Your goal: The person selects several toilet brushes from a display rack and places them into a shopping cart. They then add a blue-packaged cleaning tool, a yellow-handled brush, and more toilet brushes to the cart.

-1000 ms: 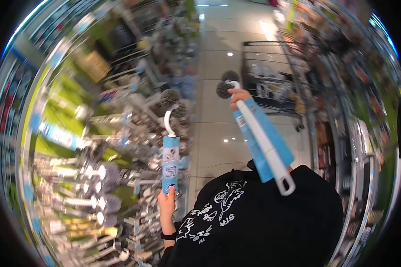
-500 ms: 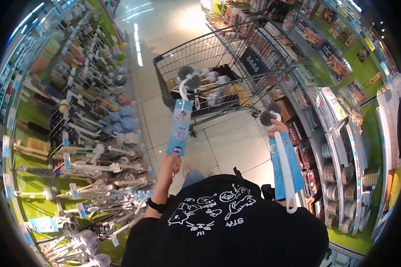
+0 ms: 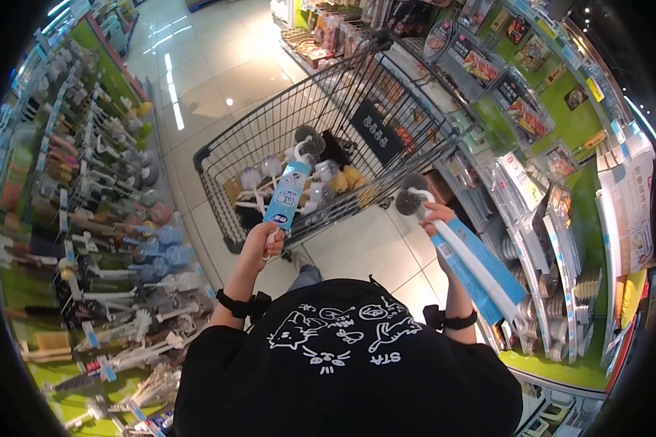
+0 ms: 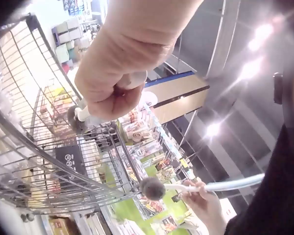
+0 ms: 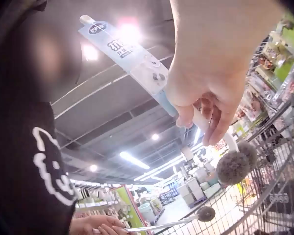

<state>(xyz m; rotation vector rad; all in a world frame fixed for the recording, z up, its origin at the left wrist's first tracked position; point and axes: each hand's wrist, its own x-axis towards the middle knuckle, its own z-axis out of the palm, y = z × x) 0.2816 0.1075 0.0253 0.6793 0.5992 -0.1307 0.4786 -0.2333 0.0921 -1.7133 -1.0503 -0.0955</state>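
My left hand [image 3: 262,244] grips the handle end of a long-handled scrub brush [image 3: 286,197] in a blue card sleeve. Its grey ball heads [image 3: 310,140] point away from me, overlapping the shopping cart in the head view. On the right, my other hand [image 3: 437,216] pinches a second, similar brush [image 3: 477,269] by its white neck, just below the grey heads [image 3: 413,194]. That brush's sleeve and handle slope back toward my body. In the right wrist view, thumb and fingers [image 5: 206,110] close around the neck.
A wire shopping cart [image 3: 219,175] stands ahead, holding white-handled brushes [image 3: 270,167] and a yellow item [image 3: 351,178]. Shelves of hanging brushes [image 3: 80,255] line the left; shelves of packaged kitchen goods [image 3: 517,109] line the right. Tiled floor [image 3: 189,87] runs along the aisle.
The view has turned from the left shelf toward the cart, which now appears larger. The left brush has come to overlap the cart. Both hands keep their brushes.
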